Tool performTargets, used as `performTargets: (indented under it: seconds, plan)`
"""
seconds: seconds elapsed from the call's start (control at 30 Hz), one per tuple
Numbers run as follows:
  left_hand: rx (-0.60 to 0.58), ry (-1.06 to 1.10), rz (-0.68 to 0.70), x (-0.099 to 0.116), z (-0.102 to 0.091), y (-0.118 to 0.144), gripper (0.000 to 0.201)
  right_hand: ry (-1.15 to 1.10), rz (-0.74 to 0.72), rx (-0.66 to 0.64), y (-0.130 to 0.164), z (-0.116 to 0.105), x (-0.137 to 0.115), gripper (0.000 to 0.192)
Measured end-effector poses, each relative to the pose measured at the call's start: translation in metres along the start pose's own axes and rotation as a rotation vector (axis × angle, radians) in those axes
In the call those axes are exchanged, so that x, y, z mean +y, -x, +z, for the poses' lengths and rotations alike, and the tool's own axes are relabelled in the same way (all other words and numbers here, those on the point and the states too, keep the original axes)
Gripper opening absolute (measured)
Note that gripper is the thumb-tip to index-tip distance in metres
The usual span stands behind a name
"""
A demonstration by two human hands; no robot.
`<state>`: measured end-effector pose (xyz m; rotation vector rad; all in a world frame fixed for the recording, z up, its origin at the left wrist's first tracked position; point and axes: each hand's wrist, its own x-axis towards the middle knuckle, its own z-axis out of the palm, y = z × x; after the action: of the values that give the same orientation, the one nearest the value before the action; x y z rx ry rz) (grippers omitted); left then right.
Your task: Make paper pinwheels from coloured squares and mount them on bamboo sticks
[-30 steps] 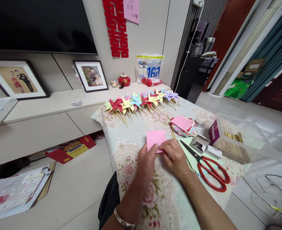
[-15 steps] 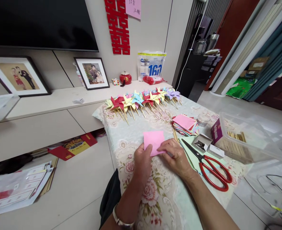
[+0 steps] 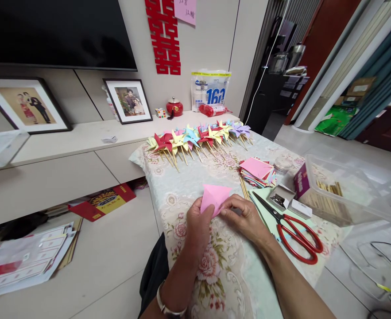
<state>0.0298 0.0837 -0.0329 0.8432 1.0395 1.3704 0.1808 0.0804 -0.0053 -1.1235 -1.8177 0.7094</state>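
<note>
A pink paper square [image 3: 215, 197] is held up over the flowered tablecloth, turned slightly so its top edge slants. My left hand [image 3: 198, 219] pinches its lower left side, thumb on the front. At the lower right edge, the thumb and fingers of my right hand [image 3: 243, 217] pinch the same paper. To the right lie scissors [image 3: 295, 230] with red handles, blades spread a little, on pale green paper. Behind them sits a stack of coloured paper squares [image 3: 257, 170], a pink one on top. Several finished paper pinwheels [image 3: 198, 137] on sticks lie along the far side.
A clear plastic tub [image 3: 334, 195] with wooden sticks stands on the right. Near it is a small open box [image 3: 280, 197] of metal pieces. Beyond the table, a low cabinet [image 3: 92, 141] bears picture frames, a red pot [image 3: 174, 107] and a plastic bag [image 3: 210, 88].
The pink paper has turned in my hands and tilted, so it looks narrower towards the bottom. My right fingers have curled in closer at its lower right edge.
</note>
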Motion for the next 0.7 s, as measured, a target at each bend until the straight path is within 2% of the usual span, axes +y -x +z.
performTargets:
  seconds: [0.37, 0.7]
  plan:
    - [0.011, -0.076, -0.034, 0.0045, 0.0009, 0.0034, 0.03, -0.072, 0.217, -0.023, 0.0006, 0.0033, 0.0019, 0.018]
    - [0.043, -0.089, -0.021, 0.0005, 0.0021, 0.0032, 0.035, -0.054, 0.312, -0.031, -0.0004, 0.0058, 0.0032, 0.018]
